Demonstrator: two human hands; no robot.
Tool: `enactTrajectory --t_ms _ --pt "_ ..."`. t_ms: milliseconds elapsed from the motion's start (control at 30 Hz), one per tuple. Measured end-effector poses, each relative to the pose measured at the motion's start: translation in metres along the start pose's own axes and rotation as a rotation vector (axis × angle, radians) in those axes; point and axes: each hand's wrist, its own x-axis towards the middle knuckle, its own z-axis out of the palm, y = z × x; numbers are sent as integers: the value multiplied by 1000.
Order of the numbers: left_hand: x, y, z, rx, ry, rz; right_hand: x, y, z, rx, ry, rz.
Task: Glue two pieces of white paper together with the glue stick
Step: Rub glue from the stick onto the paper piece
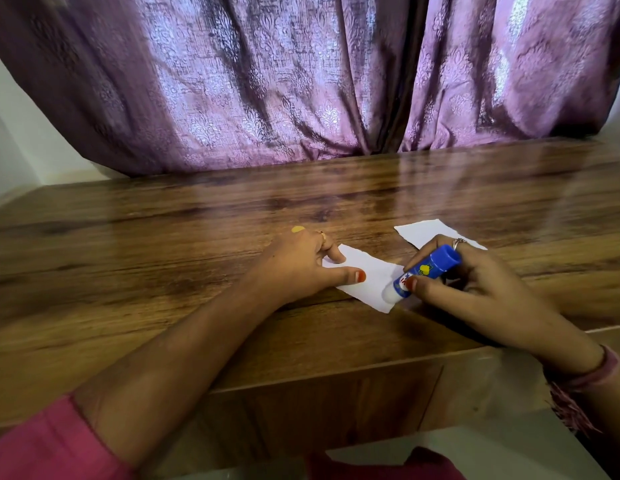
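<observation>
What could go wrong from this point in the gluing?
1. The blue glue stick works at the near white paper strip's right end, while the left hand presses only the left end; the free end could lift or crumple.
2. Glue may run past the edge onto the wooden table.
3. The second white paper piece lies partly behind the right hand and could get nudged.
</observation>
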Motion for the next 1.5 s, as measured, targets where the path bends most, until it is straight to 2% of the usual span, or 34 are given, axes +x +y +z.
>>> enactTrajectory --t_ms 167,333,500,967,1033,1133,1200,1300,1400,1500 --pt "0 1 -2 14 -18 -6 -3 -4 0 -49 -81 -38" --pt "0 4 -2 0 -24 -17 0 -3 0 5 -23 -14" --pt "-1 4 -3 -13 -16 -15 -2 -6 -1 -31 -81 -51" --pt "0 5 -4 30 -16 -41 -2 -7 -2 67 -56 -17" --pt "-2 5 -4 37 -12 -32 -2 -6 -4 202 37 17" --pt "-4 5 -4 81 7 -20 0 -4 -7 443 309 114" --pt "-4 6 -4 114 13 -18 2 -4 -8 482 433 170" --pt "-5 9 -4 120 41 -15 3 -5 -9 440 465 224" --pt "-7 10 -9 67 134 -18 3 -5 -8 434 467 235" --pt "-9 10 -20 -80 257 86 4 -6 -8 432 460 228"
